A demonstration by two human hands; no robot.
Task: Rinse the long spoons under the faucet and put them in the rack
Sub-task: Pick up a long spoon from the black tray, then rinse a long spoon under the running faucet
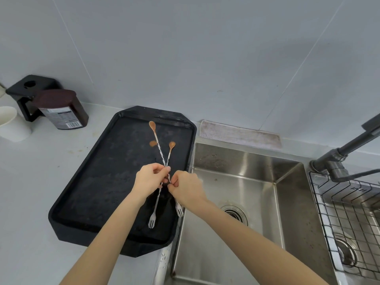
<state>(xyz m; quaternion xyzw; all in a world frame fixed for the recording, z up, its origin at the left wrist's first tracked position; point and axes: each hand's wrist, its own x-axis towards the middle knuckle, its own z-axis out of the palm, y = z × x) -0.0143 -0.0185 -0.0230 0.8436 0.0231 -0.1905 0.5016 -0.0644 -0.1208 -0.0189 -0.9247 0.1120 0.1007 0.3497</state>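
At far left on the counter I see a white cup (9,122), then a black stand (30,89) and a dark brown jar (61,109) lying tilted against it, label showing. Next comes the black tray (98,182), set aslant on the counter with its right edge just beside the sink; a small brown smear (153,143) lies on its floor. Above the tray two long spoons cross in an X. The first long spoon (156,138) has its brown-stained bowl toward the wall at upper left; the second long spoon (169,155) has its stained bowl slightly right of it. Both have twisted stems and forked lower ends, which point toward me. My left hand (149,179) has fingers curled, pinching the stems at the crossing. My right hand (186,187) is likewise curled, fingertips closed on the stems just below. Right of the tray lies a grey cloth (240,133) along the wall, then the steel sink (292,194). The dark faucet (337,159) stands beyond it, and the wire rack (337,204) sits in the far-right basin.
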